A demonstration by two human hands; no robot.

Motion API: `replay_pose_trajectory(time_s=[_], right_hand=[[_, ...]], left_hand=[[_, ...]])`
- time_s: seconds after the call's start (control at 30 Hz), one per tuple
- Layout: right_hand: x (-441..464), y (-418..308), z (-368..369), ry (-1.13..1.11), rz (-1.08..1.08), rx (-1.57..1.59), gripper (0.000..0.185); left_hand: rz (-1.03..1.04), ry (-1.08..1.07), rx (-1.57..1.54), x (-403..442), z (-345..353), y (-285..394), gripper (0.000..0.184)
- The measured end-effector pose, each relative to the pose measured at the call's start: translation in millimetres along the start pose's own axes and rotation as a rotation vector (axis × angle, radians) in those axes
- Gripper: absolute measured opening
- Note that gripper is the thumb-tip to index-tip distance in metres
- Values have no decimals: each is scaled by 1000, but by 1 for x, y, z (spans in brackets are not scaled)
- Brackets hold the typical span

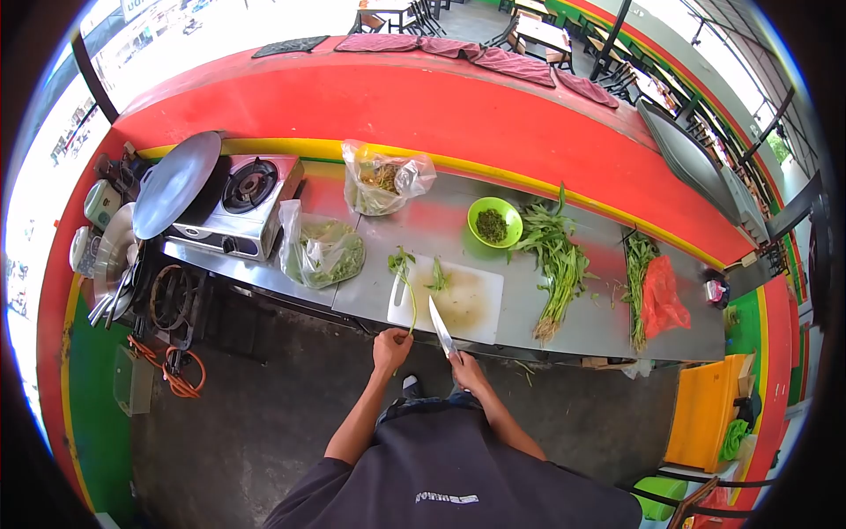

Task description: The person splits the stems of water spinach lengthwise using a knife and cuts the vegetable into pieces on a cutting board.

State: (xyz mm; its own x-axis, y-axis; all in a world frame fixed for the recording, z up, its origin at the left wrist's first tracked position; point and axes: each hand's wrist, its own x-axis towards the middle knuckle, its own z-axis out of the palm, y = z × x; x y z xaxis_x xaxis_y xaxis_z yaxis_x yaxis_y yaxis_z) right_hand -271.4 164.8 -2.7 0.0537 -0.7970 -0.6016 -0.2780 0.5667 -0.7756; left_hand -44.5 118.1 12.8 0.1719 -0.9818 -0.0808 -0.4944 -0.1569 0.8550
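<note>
Head view, left hand (392, 349) gripping seemingly one stem (412, 304), right hand (468, 372) one knife (441, 328), one board (485, 293)

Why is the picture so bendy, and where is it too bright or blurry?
Head view: probably a wide lens, bowing the long red wall and blackening the corners; head view: the outdoors at upper left glares white; head view: the shiny grey metal counter reflects red; head view: the silver long-bladed knife shows no obvious blur.

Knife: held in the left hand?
No, the right hand grips the knife; the left hand holds a leafy green stem.
</note>
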Motion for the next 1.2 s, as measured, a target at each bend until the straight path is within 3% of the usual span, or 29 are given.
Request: replay_pose_trajectory(time_s=[0.1,0.17,0.3,0.73,0.97,1.07,1.13,1.2], right_hand=[[6,9,3,65,-45,-32,37],[21,25,4,158,-240,-174,37],[4,-13,4,172,-195,-295,47],[9,-31,13,203,-259,-510,44],[13,-27,16,220,-278,-492,42],[14,-26,17,203,-256,-471,42],[21,-20,18,190,-243,-461,42],[24,-16,20,219,-277,-451,41]], left_hand=[[-54,-16,62,-11,1,-6,24],[-71,-21,97,-15,1,-4,23],[-82,-32,119,-19,4,1,21],[11,-21,184,-21,-1,1,17],[-45,-26,131,-22,-4,1,17],[-47,-91,15,-16,5,-18,25],[-350,-227,-462,-12,10,-18,42],[-407,-247,-553,-5,12,-13,48]])
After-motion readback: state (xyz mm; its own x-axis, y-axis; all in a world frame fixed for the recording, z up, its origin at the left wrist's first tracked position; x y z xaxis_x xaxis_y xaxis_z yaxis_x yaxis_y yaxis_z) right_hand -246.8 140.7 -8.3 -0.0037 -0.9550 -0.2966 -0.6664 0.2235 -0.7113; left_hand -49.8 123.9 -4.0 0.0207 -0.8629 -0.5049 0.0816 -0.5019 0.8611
